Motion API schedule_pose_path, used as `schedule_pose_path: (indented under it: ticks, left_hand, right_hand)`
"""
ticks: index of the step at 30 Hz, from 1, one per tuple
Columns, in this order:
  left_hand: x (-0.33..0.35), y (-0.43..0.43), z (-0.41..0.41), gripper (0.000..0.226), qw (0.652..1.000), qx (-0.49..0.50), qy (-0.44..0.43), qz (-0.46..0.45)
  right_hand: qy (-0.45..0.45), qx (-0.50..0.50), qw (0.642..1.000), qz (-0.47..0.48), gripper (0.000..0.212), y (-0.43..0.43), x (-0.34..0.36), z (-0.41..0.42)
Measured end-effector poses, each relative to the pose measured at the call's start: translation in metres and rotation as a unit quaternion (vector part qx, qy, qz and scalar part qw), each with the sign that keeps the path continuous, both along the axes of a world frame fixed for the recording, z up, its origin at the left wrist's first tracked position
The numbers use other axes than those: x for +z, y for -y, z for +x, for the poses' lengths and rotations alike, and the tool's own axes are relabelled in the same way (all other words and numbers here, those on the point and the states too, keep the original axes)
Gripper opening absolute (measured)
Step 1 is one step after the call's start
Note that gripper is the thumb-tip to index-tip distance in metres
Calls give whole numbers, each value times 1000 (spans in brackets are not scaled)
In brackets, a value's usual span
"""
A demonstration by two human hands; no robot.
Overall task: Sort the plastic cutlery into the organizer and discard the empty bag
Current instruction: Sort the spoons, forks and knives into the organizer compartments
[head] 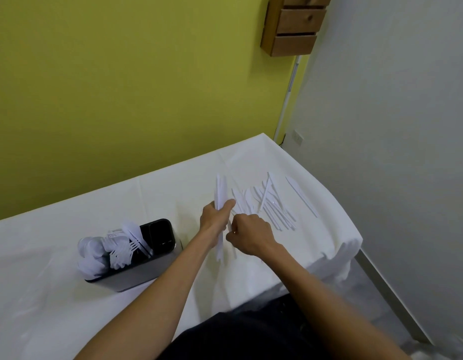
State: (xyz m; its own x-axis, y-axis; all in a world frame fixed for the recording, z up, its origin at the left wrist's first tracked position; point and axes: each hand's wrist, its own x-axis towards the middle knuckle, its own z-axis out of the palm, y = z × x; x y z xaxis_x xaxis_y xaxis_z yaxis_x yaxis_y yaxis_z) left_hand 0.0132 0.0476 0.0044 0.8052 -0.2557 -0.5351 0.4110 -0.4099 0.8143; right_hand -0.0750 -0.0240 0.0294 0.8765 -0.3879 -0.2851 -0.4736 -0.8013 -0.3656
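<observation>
Dark-clothed lap (251,333) nearest. My left hand (214,219) curls round a bundle of white plastic knives (220,193), and my right hand (251,236) pinches one thin white knife (229,226) beside it. Loose white knives (274,206) lie beyond the fingertips. The black-and-steel organizer (147,271), left of them, holds spoons and forks, its end slot empty. I'd say past halfway; no bag in sight.

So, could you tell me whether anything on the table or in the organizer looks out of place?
One thing: in the organizer, a knife-shaped piece leans slantwise across the forks, while the end compartment beside them stands empty. One knife also lies apart from the loose pile.
</observation>
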Motion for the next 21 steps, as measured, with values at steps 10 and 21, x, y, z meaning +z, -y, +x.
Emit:
schedule_pose_path:
  ticks: [10, 21]
  left_hand:
    - [60, 36, -1, 7, 950, 188, 52, -243]
    - [76, 30, -32, 29, 963, 71, 105, -238]
  right_hand:
    - [190, -445, 674, 559, 42, 34, -17, -18]
    - [223, -479, 400, 749, 50, 21, 3, 6]
